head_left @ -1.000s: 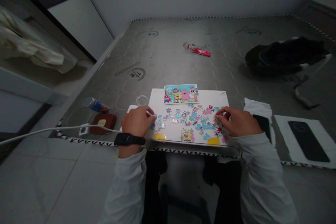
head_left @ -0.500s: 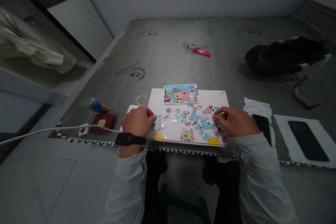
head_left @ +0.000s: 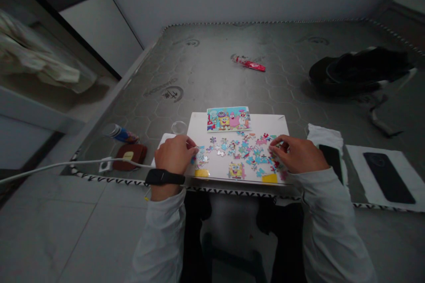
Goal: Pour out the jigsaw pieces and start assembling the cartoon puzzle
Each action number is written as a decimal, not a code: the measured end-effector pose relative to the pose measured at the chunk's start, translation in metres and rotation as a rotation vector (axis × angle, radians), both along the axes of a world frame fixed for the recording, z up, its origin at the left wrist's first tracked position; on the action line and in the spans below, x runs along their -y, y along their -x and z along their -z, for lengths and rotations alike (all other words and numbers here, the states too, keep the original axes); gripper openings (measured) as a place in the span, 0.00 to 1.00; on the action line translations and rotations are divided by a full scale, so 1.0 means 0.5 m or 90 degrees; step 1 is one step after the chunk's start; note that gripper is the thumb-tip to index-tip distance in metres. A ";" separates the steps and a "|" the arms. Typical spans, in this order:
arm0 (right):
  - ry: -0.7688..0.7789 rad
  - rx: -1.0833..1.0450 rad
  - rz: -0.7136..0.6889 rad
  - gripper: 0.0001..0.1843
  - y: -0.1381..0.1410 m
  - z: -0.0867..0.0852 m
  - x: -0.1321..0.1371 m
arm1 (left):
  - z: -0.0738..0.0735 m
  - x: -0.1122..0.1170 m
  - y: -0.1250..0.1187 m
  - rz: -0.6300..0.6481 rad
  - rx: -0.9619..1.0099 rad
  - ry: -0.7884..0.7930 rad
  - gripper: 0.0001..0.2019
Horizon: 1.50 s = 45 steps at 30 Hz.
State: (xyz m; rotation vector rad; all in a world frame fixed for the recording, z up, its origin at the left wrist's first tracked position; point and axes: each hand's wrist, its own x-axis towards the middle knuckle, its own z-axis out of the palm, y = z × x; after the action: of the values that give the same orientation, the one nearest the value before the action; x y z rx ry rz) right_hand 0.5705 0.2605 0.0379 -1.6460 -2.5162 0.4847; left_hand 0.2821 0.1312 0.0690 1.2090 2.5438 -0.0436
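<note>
Loose jigsaw puzzle pieces [head_left: 245,148] lie spread over a white board [head_left: 265,124] in front of me. A small joined patch with a yellow cartoon face [head_left: 235,170] sits near the board's front edge. Behind the pieces lies a picture card [head_left: 228,119] with several cartoon figures. At the board's left edge is my left hand [head_left: 175,154], wearing a black watch, its fingers pinched beside a few pieces. My right hand [head_left: 294,152] rests at the right edge, thumb and forefinger closed together over the pieces there. What either set of fingertips holds is too small to make out.
A white cable [head_left: 83,163] runs in from the left past a brown case [head_left: 129,156] and a can [head_left: 121,133]. On the right are a dark phone [head_left: 332,159] and a box with a phone picture [head_left: 389,177]. A red packet [head_left: 249,63] and a black bag [head_left: 358,70] lie further back.
Both hands hold almost the same places and poses. The view has shifted very slightly; the pieces and the card look unmoved.
</note>
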 end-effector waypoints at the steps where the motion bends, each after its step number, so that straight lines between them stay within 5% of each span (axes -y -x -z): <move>1: 0.000 -0.003 0.000 0.11 0.000 0.000 0.000 | -0.001 0.000 0.000 -0.003 0.001 0.000 0.10; 25: 0.007 0.007 0.024 0.11 -0.013 -0.002 -0.006 | -0.011 0.002 0.000 0.003 0.025 -0.020 0.10; 45: -0.010 -0.015 0.010 0.12 -0.020 0.007 -0.010 | 0.011 -0.003 0.006 -0.002 0.025 -0.045 0.09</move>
State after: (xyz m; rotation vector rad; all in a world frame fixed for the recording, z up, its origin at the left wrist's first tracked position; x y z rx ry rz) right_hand 0.5806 0.2656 0.0346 -1.6426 -2.4822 0.4790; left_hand 0.2793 0.1325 0.0637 1.2202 2.5320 0.0713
